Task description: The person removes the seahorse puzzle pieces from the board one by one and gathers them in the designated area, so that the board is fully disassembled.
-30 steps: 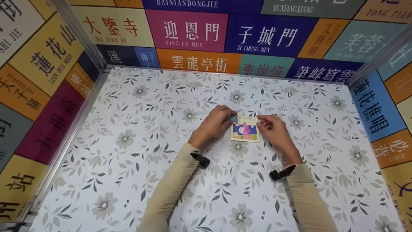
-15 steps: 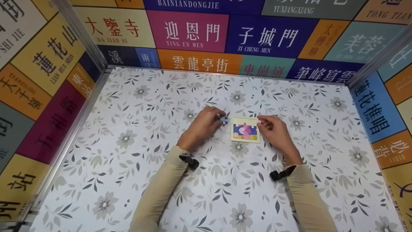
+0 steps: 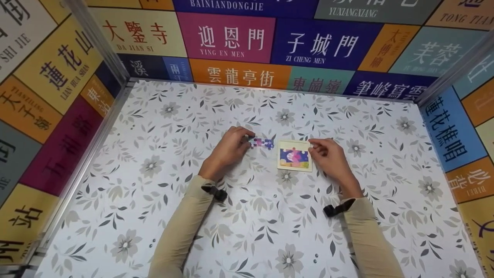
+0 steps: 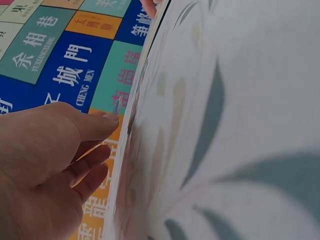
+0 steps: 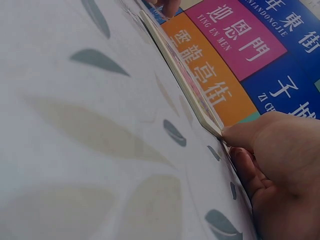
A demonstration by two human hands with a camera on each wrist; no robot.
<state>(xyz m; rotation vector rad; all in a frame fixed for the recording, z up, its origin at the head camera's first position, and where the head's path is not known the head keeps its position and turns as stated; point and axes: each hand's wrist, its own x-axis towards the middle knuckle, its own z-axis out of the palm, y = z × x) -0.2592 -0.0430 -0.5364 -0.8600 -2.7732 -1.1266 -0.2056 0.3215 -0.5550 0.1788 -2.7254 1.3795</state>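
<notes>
In the head view, a small square puzzle tray [image 3: 294,165] lies on the patterned table. Its lower part holds pieces forming a pink, blue and yellow picture, while a cream strip shows along its top. My right hand [image 3: 327,155] pinches the tray's upper right corner; in the right wrist view, the thumb presses that corner. Left of the tray, a short row of pink and blue puzzle pieces [image 3: 268,144] lies on the table. At the row's left end my left hand [image 3: 229,148] pinches a puzzle piece, mostly hidden by the fingers.
The white tabletop [image 3: 239,231] has a grey leaf and flower print. Upright panels [image 3: 231,42] with coloured Chinese place-name blocks stand at the back and both sides. A black wrist strap [image 3: 217,192] sits on the left sleeve, another [image 3: 335,209] on the right.
My left hand has moved left, away from the tray's upper left corner, and the row of puzzle pieces has come into view beside the tray. The right hand stays at its corner.
</notes>
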